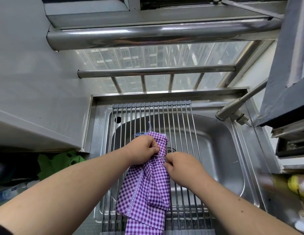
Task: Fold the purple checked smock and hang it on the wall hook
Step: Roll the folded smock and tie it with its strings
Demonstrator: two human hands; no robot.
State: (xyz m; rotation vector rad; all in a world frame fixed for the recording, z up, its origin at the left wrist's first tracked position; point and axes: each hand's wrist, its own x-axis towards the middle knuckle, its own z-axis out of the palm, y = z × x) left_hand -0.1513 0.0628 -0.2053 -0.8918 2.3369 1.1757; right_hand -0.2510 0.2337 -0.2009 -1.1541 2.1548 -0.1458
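The purple checked smock (146, 189) hangs bunched lengthwise in front of me over the roll-up rack, its lower end reaching the bottom of the view. My left hand (142, 150) pinches the cloth near its upper end. My right hand (180, 165) grips the same gathered part just to the right, where a thin strap or thread crosses the cloth. Loose pale threads stick up from the top of the smock. No wall hook shows in this view.
A steel sink (220, 146) lies below, covered on its left part by a roll-up wire rack (181, 119). A tap (232, 109) juts in from the right. Window bars (156, 71) run behind. A green cloth (57, 163) lies left; yellow items (297, 185) sit right.
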